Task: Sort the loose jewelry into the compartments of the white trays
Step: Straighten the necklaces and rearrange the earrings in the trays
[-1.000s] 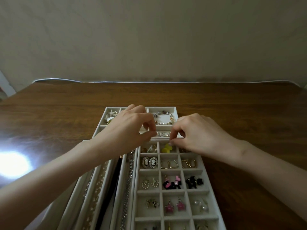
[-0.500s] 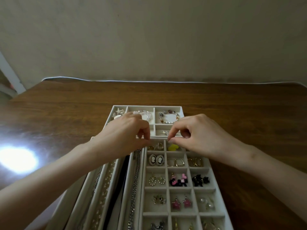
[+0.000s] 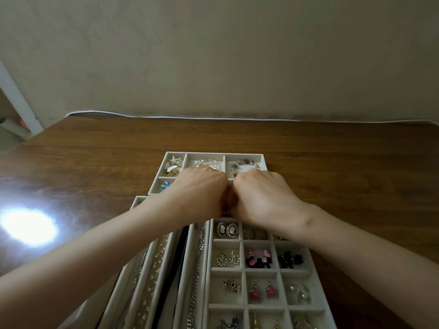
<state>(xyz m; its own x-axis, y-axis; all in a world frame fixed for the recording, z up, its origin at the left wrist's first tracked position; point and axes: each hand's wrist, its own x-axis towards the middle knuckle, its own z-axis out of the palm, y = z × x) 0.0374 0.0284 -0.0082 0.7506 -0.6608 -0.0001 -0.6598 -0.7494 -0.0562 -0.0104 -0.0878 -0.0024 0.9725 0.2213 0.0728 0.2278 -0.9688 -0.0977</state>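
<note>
My left hand (image 3: 200,191) and my right hand (image 3: 261,198) are curled knuckle to knuckle over the seam between the far white tray (image 3: 263,158) and the near grid tray (image 3: 242,273). Their fingertips point down and are hidden, so I cannot tell whether they hold anything. The grid tray holds cameo earrings (image 3: 226,230), pink and black bows (image 3: 257,258), black bows (image 3: 290,258) and pink stars (image 3: 261,292). In the far tray lie a beaded bracelet (image 3: 244,163), a clear bracelet (image 3: 206,163) and starfish clips (image 3: 174,165).
A long-slot tray (image 3: 183,260) on the left holds a silver chain (image 3: 199,260) and other chains under my left forearm. The trays rest on a brown wooden table (image 3: 95,162) with a bright glare (image 3: 28,227) at left. A white cable (image 3: 213,118) runs along the table's far edge.
Both hands have closed in until their knuckles touch and have turned fingers down. They now cover the yellow piece and the grid tray's top row.
</note>
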